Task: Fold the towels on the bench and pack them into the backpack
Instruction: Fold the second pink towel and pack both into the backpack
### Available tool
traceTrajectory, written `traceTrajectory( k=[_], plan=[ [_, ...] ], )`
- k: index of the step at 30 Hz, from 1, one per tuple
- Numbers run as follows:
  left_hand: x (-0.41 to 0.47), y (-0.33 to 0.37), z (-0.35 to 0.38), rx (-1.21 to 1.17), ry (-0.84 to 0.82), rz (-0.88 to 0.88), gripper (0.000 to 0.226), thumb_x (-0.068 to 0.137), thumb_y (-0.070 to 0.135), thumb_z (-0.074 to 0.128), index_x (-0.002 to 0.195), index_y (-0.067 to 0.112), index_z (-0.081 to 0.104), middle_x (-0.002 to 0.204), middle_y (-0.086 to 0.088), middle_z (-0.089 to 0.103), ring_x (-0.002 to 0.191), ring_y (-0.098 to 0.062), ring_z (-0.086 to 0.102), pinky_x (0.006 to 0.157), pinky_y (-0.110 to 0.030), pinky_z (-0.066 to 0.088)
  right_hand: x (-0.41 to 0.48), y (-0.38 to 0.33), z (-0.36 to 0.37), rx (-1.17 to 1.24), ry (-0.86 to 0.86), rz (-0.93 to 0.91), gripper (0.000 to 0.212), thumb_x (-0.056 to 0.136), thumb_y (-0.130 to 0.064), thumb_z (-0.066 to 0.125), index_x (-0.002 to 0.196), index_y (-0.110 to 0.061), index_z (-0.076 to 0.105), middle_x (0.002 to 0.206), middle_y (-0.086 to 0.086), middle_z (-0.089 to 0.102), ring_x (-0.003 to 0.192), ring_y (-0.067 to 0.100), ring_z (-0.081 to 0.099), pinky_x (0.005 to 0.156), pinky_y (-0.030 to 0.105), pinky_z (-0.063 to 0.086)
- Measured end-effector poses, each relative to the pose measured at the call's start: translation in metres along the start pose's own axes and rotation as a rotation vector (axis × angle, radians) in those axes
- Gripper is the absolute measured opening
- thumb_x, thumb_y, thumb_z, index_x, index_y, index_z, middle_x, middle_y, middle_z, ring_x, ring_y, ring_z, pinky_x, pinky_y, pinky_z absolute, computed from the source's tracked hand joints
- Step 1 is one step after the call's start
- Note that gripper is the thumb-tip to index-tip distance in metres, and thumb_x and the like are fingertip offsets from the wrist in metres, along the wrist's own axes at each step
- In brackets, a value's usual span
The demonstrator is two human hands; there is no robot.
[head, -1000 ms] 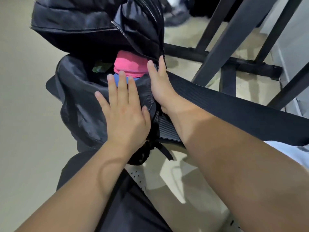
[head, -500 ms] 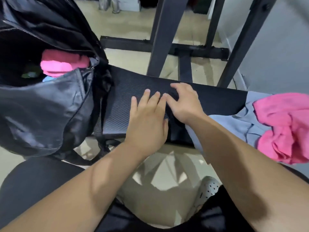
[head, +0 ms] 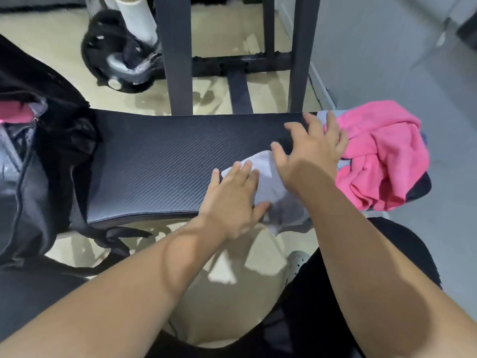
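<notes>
A black padded desk (head: 165,161) runs from left to right across the middle. A grey towel (head: 277,200) lies crumpled on its near right part, and one corner hangs over the near edge. The left grip (head: 232,200), a bare hand, lies flat on the left side of this towel with straight fingers pressing down; it is released and clasps nothing. The right grip (head: 311,153), also a bare hand, is over the far part of the grey towel with its fingers spread and slightly bent. Its fingertips are at the left edge of a pink towel (head: 382,156), but I cannot tell whether they touch it; nothing is seen clasped in it.

The pink towel sits unfolded in a heap at the right end of the desk, partly over more grey cloth. At the left end the black backpack (head: 28,182) stands open against the desk, and a folded pink cloth (head: 14,113) shows in its mouth.

On the far floor, past the dark frame legs (head: 178,55), are a black shoe (head: 121,60) and a white sock (head: 138,19). Near the person's dark trousers a white shoe (head: 296,262) shows on the floor.
</notes>
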State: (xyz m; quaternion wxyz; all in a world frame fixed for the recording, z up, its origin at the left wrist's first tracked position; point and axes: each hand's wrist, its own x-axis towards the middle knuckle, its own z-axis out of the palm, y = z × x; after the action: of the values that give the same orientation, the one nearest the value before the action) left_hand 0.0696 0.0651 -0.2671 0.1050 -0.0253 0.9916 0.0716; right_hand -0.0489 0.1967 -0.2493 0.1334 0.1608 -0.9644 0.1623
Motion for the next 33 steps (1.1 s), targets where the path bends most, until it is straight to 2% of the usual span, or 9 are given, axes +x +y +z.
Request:
traceTrajectory(
  k=[5,9,12,14,17,20,25,28,33],
  plan=[
    [0.01,-0.005,-0.001,0.001,0.02,-0.116,0.088,0.096,0.071,0.025,0.161,0.015,0.008,0.17,0.0,0.0,0.156,-0.023,-0.004,0.121,-0.062,-0.004,0.01,0.034,-0.011,-0.131,-0.142,0.293,0.067,0.081,-0.06,0.057,0.142,-0.033,0.049,0.166,0.014,0.018,0.151,0.049,-0.007,0.113,0.075,-0.005],
    [0.026,0.003,-0.008,0.019,-0.02,-0.163,0.094,0.094,0.074,0.022,0.161,0.01,0.007,0.17,-0.004,0.0,0.156,-0.027,-0.007,0.12,-0.064,-0.005,0.01,0.048,-0.024,-0.16,-0.031,0.448,0.073,0.079,-0.058,0.055,0.147,-0.037,0.04,0.167,0.02,0.004,0.149,0.054,-0.01,0.11,0.077,-0.007],
    [0.032,0.009,-0.008,0.024,-0.026,-0.166,0.096,0.093,0.075,0.026,0.16,0.008,0.008,0.17,-0.006,0.001,0.156,-0.03,-0.005,0.12,-0.065,-0.003,0.018,0.07,-0.031,-0.077,-0.045,0.616,0.069,0.079,-0.047,0.058,0.145,-0.038,0.041,0.166,0.023,0.009,0.15,0.053,-0.002,0.111,0.076,-0.004],
    [0.031,0.011,-0.005,0.006,-0.011,-0.155,0.095,0.093,0.073,0.031,0.16,0.008,0.012,0.169,-0.007,0.003,0.156,-0.03,-0.002,0.119,-0.065,-0.001,0.019,0.078,-0.029,-0.003,-0.099,0.641,0.053,0.085,-0.039,0.056,0.138,-0.036,0.05,0.156,0.017,0.03,0.146,0.046,0.019,0.114,0.072,0.008],
    [0.026,0.012,0.002,-0.062,0.074,-0.103,0.081,0.091,0.071,0.038,0.148,0.013,0.035,0.166,-0.007,0.018,0.153,-0.032,0.011,0.118,-0.064,0.007,0.017,0.072,-0.023,-0.029,0.017,0.55,0.034,0.091,-0.032,0.054,0.123,-0.03,0.066,0.134,0.007,0.049,0.128,0.036,0.039,0.107,0.055,0.025],
    [0.017,0.01,-0.003,-0.153,0.202,-0.021,0.073,0.083,0.073,0.036,0.125,0.016,0.053,0.149,-0.006,0.043,0.141,-0.032,0.035,0.111,-0.057,0.023,0.017,0.06,-0.021,0.002,0.204,0.359,0.032,0.087,-0.027,0.057,0.115,-0.032,0.072,0.121,0.0,0.058,0.116,0.031,0.046,0.098,0.044,0.024],
    [0.004,-0.002,-0.024,-0.362,0.339,-0.026,0.079,0.086,0.063,0.054,0.149,0.018,0.041,0.154,-0.005,0.043,0.14,-0.029,0.039,0.115,-0.047,0.031,0.005,0.021,-0.03,0.229,0.408,-0.041,0.023,0.081,-0.021,0.061,0.095,-0.03,0.078,0.094,-0.004,0.063,0.097,0.029,0.054,0.094,0.045,0.032],
    [-0.003,-0.013,-0.04,-0.613,0.378,-0.069,0.081,0.089,0.045,0.069,0.157,0.026,0.029,0.158,0.004,0.037,0.144,-0.018,0.036,0.117,-0.042,0.034,-0.005,-0.012,-0.041,0.448,0.293,-0.221,0.021,0.08,-0.017,0.061,0.085,-0.025,0.08,0.086,-0.013,0.056,0.094,0.025,0.055,0.091,0.047,0.042],
    [-0.019,-0.027,-0.069,-0.843,0.461,-0.046,0.057,0.092,0.04,0.069,0.144,0.034,0.047,0.141,0.017,0.055,0.127,-0.003,0.053,0.107,-0.033,0.044,-0.024,-0.056,-0.074,1.013,-0.149,-0.147,0.023,0.079,-0.006,0.06,0.09,-0.012,0.079,0.095,0.0,0.059,0.089,0.006,0.06,0.081,0.016,0.048]
  ],
)
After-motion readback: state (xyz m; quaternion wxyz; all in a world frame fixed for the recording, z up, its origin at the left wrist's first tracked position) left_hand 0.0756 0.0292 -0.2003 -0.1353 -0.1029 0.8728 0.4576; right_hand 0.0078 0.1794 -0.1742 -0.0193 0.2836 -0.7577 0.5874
